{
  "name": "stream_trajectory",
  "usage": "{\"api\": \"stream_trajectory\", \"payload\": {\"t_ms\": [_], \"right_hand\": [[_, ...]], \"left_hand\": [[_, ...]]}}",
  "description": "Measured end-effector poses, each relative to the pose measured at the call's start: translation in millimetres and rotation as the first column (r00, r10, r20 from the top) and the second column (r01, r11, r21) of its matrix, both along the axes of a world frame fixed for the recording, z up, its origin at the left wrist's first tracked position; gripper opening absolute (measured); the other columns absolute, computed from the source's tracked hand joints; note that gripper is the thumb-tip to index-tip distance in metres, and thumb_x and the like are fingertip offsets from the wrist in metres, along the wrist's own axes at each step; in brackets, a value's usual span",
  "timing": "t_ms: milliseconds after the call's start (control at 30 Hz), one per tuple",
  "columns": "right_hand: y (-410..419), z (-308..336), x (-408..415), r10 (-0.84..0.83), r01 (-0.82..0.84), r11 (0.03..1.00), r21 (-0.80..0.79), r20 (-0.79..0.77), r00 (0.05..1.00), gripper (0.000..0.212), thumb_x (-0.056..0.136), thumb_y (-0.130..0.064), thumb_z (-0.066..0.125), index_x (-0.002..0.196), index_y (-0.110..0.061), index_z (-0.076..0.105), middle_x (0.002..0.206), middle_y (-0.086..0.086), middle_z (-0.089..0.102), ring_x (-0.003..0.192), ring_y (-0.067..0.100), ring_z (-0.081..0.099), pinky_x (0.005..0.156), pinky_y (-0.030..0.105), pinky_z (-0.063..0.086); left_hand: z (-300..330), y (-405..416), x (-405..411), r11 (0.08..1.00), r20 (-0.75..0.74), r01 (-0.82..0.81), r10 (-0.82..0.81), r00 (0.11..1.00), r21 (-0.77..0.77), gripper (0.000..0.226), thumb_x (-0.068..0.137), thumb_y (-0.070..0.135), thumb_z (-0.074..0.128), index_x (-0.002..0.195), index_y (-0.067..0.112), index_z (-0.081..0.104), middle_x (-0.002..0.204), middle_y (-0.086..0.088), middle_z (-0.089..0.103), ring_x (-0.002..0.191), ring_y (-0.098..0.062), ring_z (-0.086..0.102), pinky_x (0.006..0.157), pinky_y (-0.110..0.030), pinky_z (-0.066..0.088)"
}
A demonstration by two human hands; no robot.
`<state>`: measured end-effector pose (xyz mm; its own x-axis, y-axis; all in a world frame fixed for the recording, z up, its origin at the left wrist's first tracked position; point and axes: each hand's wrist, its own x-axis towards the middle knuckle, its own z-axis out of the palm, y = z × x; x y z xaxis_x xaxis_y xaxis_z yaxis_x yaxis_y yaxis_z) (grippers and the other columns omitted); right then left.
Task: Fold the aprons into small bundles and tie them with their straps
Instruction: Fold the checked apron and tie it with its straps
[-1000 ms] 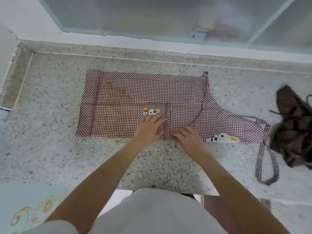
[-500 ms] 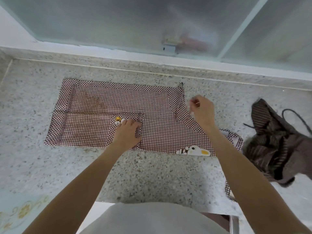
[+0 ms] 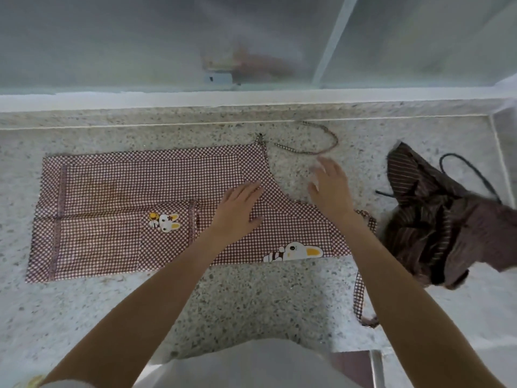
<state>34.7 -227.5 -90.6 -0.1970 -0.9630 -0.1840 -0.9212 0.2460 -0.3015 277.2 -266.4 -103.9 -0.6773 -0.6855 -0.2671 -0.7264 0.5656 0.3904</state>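
Both of my hands are in sight above the speckled stone counter; my left hand lies flat on the checked apron, fingers straight and close together, thumb spread to the right, pressing the cloth down near the middle of its folded length; my right hand is just beside it, fingers relaxed and slightly parted, holding nothing, blurred at the tips, partly over the bare counter in the notch where the apron narrows, with its wrist over the bib; whether it touches the stone I cannot tell. Outward from the hands, the checked apron lies lengthwise across the counter, folded flat, its wide skirt end to my left and its narrow bib end to my right; one rabbit patch sits on the cloth left of my left hand, beside a vertical trim line, and a second rabbit patch sits at the near edge below my right forearm; a thin checked strap runs from the apron's far corner in a loose curve over the counter, just beyond my right fingertips; another checked strap trails off the bib end toward me, part of it hidden by my right arm. Farther right, well apart from the hands, a dark striped apron lies crumpled in a heap, its dark cord looping on the counter behind it; along the far side stands a frosted glass window, with blurred shapes behind it.
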Motion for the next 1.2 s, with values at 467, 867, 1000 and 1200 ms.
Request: {"api": "stream_trajectory", "payload": {"t_ms": [467, 867, 1000, 1200], "right_hand": [[114.2, -4.0, -15.3, -0.211, 0.224, 0.965, 0.137, -0.103, 0.972, 0.033, 0.096, -0.036, 0.044, 0.112, -0.01, 0.057, 0.107, 0.011, 0.063, 0.097, 0.031, 0.058, 0.092, 0.042, 0.038], [117.4, 7.4, 17.5, -0.52, 0.566, 0.819, 0.09, 0.533, 0.667, 0.021, 0.088, -0.013, 0.062, 0.109, -0.014, 0.063, 0.108, 0.0, 0.065, 0.101, 0.015, 0.059, 0.094, 0.032, 0.046], [122.7, 7.8, 6.5, -0.512, 0.571, 0.819, 0.061, 0.528, 0.678, 0.032, 0.084, 0.003, 0.054, 0.108, -0.015, 0.065, 0.105, -0.003, 0.064, 0.096, 0.011, 0.057, 0.085, 0.018, 0.045], [128.2, -3.6, -7.3, -0.402, 0.42, 0.902, -0.098, 0.163, 0.901, 0.026, 0.087, -0.006, 0.053, 0.111, -0.01, 0.062, 0.106, 0.011, 0.061, 0.099, 0.031, 0.054, 0.087, 0.043, 0.044]], "left_hand": [[-17.7, 0.0, -6.4, 0.98, 0.183, 0.194, -0.2, 0.963, 0.048, 0.094, 0.072, 0.082, 0.029, 0.149, 0.033, 0.001, 0.156, 0.012, -0.009, 0.144, -0.016, -0.008, 0.115, -0.052, -0.002], [-4.6, 3.8, 8.7, 0.986, 0.185, 0.126, -0.144, 0.972, 0.107, 0.091, 0.078, 0.058, 0.061, 0.148, 0.032, 0.009, 0.157, 0.012, -0.005, 0.144, -0.013, -0.008, 0.114, -0.055, 0.0], [-4.0, 3.3, 8.4, 0.985, 0.195, 0.125, -0.146, 0.97, 0.119, 0.092, 0.077, 0.058, 0.062, 0.148, 0.032, 0.01, 0.157, 0.011, -0.005, 0.144, -0.014, -0.007, 0.114, -0.054, -0.001], [12.6, 26.2, -21.2, 0.975, 0.037, 0.206, -0.203, 0.978, -0.088, 0.072, 0.08, 0.039, 0.064, 0.143, 0.024, 0.032, 0.153, 0.001, 0.024, 0.142, -0.019, 0.014, 0.114, -0.049, 0.004]]}}
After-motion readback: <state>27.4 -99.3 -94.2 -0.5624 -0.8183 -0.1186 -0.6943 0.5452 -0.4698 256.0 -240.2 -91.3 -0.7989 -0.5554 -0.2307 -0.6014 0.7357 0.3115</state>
